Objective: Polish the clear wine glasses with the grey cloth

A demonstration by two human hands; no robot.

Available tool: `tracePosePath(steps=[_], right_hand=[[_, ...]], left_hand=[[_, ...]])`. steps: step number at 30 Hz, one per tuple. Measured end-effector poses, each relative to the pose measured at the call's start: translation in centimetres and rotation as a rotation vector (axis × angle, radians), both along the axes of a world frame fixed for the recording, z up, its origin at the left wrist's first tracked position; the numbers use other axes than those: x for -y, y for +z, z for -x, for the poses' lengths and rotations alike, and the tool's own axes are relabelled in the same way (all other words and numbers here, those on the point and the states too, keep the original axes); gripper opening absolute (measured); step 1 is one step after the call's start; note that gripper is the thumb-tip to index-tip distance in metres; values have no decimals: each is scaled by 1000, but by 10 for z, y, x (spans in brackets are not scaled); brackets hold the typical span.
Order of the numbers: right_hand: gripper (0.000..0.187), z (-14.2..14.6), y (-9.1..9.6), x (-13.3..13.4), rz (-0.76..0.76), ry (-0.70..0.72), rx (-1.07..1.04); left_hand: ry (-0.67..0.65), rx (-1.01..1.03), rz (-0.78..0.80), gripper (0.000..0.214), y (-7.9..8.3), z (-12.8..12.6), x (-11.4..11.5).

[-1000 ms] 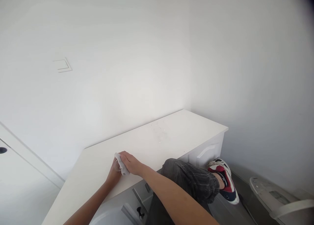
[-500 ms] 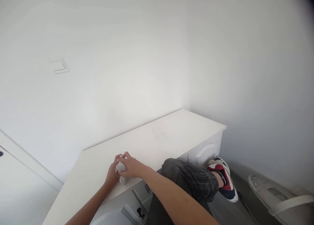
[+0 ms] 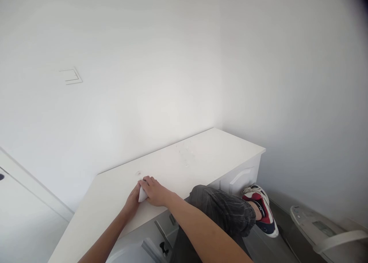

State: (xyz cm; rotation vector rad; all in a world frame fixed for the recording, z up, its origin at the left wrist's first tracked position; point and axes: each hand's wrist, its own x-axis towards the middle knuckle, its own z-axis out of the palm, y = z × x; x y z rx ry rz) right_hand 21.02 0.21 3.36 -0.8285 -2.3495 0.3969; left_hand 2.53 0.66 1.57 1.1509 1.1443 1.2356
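Both hands meet over the left half of the white worktop (image 3: 230,143). The right hand (image 3: 156,193) has its grip closed on a white cloth (image 3: 142,195); the left hand (image 3: 132,202) touches the cloth's left side, though I can't tell its grip. A faint clear shape (image 3: 138,173) shows just beyond, with shiny marks (image 3: 186,155) farther right.

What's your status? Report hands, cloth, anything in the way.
Right hand gripping white cloth, left hand close against it. Both over white countertop. Faint clear shape just beyond them, unidentified; nothing else seen in the way.
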Motion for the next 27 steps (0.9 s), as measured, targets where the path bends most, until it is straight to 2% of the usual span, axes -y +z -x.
tracePosePath(steps=[3, 6, 8, 12, 15, 18, 20, 25, 27], right_hand=[[90, 1, -4, -4, 333, 62, -154], [80, 7, -8, -14, 585, 29, -372], [65, 11, -8, -24, 654, -93, -588], [39, 2, 1, -39, 720, -399, -1042], [30, -8, 6, -43, 731, -449, -1149], [32, -7, 6, -40, 815, -446, -1198], [35, 0, 6, -35, 887, -390, -1197], [50, 9, 12, -23, 1074, 114, -1218], [52, 8, 13, -20, 1059, 173, -1160]], left_hand=[[-34, 105, 40, 58, -2, 0, -2], [8, 196, 66, 49, -7, 4, -6], [15, 234, 41, 47, -8, 7, -8], [-13, 190, -21, 60, -5, 6, -3], [-40, 115, -45, 66, -2, 1, 2], [-64, 36, -74, 60, -1, -4, 5], [-81, -23, -73, 55, -1, -6, 6], [-134, -124, -62, 59, 1, -7, 11], [-145, -118, -73, 56, -1, -6, 11]])
